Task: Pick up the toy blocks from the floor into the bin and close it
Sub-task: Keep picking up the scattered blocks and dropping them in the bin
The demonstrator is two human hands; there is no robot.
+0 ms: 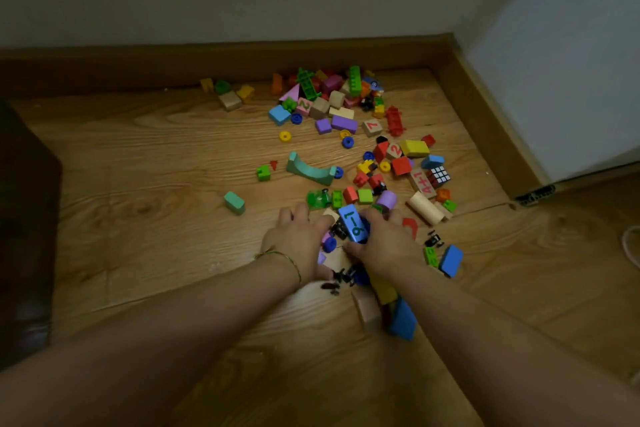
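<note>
Underneath everything, a wood floor (166, 156), hemmed by a brown skirting board (207, 62) and pale walls. No bin anywhere in view. At the left edge, a dark shape too dim to name.

Spread over the floor toward the corner, a wide scatter of toy blocks (343, 123): heaped against the skirting board at the far end, looser and well apart nearer the middle. Most of the gathering not yet done, judging by how much lies out.

Among the bigger pieces, a teal arch (310, 172) out in the open and a pale wooden cylinder (424, 208) lying flat just beyond the right wrist.

Left hand (298, 243) palm down, fingers curled round the near heap (337, 258) of small pieces. Right hand (384, 246) cupped in from the other side, fingers wrapped about a blue number block (353, 222) perched between the two. Seemingly a two-handed scoop.

Probably light, hard and smooth, wood and plastic alike; nothing soft, nothing fragile. Apt to slide out of a loose cupped hold, and the round ones to roll. Best squeezed together from both sides, palms low, the flat faces of larger blocks as outer walls and the tiny bits trapped inside.

Smallest of all: a yellow ring (284, 136), black bits (337, 279) near the wrists, a thin bracelet (282, 255) on the left wrist.
</note>
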